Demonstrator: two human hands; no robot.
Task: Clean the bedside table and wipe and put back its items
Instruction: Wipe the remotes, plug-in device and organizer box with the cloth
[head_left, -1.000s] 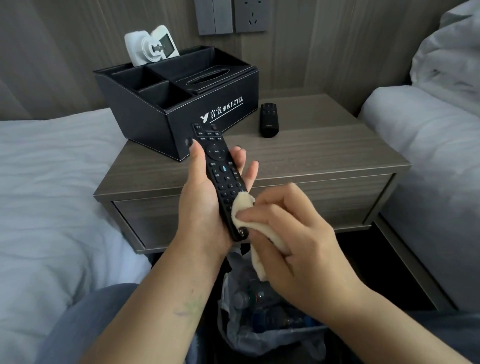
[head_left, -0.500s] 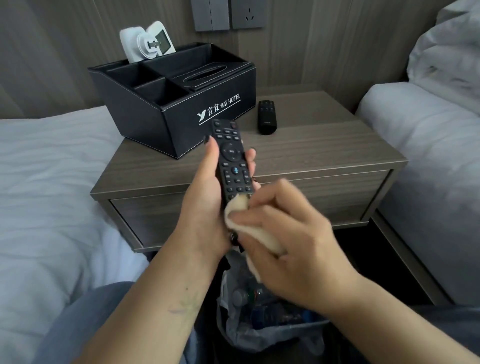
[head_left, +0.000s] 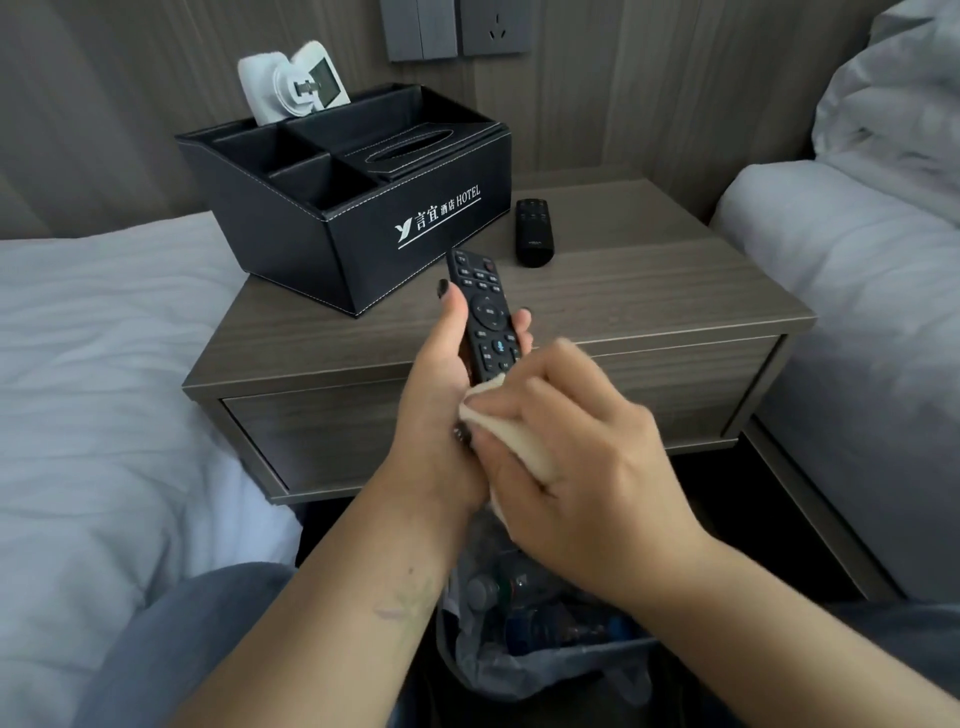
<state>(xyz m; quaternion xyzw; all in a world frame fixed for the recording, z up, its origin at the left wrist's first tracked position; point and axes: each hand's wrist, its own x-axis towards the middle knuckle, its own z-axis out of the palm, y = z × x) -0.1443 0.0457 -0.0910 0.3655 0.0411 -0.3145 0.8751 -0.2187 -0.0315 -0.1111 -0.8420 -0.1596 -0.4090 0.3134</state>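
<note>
- The remote (head_left: 488, 322) in my left hand (head_left: 441, 415) looks like matt black plastic, its buttons slightly raised.
- The cloth (head_left: 519, 431) my right hand (head_left: 587, 467) pinches is soft, cream and matt.
- The table (head_left: 649, 301) has a grey-brown wood-grain top, smooth with a low sheen.
- The organiser (head_left: 332, 208) at far left looks like black leather-like material with pale stitching along the edges.
- The small remote (head_left: 533, 231) beyond is dark matt plastic.
- The sheets (head_left: 93, 364) on the left are white cloth, lightly creased.
- The bag (head_left: 545, 660) near me is thin, crinkled, translucent plastic.
</note>
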